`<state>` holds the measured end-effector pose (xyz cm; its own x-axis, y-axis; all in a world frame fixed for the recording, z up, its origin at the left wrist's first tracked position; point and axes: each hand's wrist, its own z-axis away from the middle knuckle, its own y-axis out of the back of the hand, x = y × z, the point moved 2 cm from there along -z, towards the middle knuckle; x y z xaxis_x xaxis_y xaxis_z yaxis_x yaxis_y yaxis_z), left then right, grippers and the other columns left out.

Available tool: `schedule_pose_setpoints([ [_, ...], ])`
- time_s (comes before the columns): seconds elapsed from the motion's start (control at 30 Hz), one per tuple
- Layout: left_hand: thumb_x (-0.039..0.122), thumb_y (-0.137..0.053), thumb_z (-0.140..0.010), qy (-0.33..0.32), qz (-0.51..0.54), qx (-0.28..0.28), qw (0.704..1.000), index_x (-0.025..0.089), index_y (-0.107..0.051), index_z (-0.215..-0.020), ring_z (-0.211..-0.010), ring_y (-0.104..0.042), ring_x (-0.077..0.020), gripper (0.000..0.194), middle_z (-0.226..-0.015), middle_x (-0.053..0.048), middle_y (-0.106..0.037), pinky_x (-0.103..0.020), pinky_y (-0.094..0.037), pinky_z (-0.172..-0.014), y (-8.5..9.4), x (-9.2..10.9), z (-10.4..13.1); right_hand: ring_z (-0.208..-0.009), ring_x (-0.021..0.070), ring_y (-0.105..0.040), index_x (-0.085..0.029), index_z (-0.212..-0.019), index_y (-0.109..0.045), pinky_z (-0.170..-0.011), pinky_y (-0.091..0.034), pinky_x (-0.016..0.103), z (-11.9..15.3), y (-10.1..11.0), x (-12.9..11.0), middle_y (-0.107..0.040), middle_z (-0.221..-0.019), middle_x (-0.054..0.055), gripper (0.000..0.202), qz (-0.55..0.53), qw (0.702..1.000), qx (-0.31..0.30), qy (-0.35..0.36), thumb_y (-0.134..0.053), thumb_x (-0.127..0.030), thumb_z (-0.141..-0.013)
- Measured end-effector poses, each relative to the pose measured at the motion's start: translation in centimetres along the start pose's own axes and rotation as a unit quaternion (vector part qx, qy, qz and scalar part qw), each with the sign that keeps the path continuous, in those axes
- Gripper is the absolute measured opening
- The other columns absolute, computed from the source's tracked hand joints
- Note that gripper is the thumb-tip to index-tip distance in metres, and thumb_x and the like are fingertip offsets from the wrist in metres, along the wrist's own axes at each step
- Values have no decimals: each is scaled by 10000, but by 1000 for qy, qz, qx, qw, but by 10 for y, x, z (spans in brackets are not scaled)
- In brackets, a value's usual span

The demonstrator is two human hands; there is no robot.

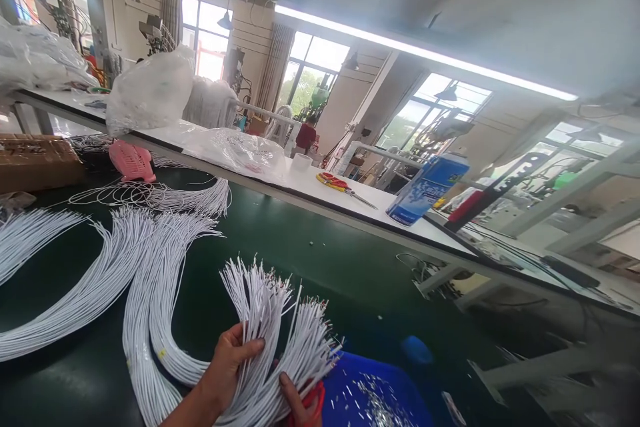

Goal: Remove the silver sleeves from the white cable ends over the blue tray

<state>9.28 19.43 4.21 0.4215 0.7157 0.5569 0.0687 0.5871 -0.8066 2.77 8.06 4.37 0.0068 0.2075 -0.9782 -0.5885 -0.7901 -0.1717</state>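
Observation:
My left hand (227,370) is closed around a bundle of white wires (260,310), the thumb lying across its front. The bundle fans out at the top into two clumps, and some cut ends look coppery. At the lower right of the bundle, my right hand (300,407) presses its thumb against the wires; its other fingers are mostly hidden. A red, loop-like handle (316,403) shows at that hand, its kind unclear. Just beyond lies a blue tray (395,383) holding many small, shiny cut pieces.
More white wire bundles (155,293) curve over the dark green table (310,240) at left. A raised white shelf holds red-and-yellow scissors (340,183), a blue spray can (425,190) and plastic bags (150,90). A pink plastic device (133,160) stands beside a cardboard box (37,163).

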Motion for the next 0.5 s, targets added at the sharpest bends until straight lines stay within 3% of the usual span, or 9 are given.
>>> schedule_pose_setpoints([
  [0.2,238,-723,-684,36,-13,-32,999,123,-641,-967,-701,-639,-201,317,-807,-87,-688,-332,-498,-711,-3,4,-5,-787,267,-658,-124,-1107,-595,-769,-510,385,-3,-7,0,-711,-798,79,653,-51,998,5,-20,-767,-423,-552],
  [0.33,192,-803,-585,2,-113,-50,992,124,-624,-1017,-817,-623,-208,473,-888,-89,-681,-295,-479,-764,-13,10,-13,-818,260,-654,-128,-1152,-561,-818,-489,373,-6,-8,7,-709,-856,76,701,-115,993,24,-20,-787,-337,-523],
  [0.5,279,-769,-644,52,-75,-14,996,101,-646,-851,-584,-589,-149,300,-689,-58,-654,-265,-479,-592,-12,10,-19,-778,266,-656,-118,-1210,-508,-722,-513,359,-6,-10,16,-703,-872,91,807,-143,986,70,-46,-798,-296,-479],
])
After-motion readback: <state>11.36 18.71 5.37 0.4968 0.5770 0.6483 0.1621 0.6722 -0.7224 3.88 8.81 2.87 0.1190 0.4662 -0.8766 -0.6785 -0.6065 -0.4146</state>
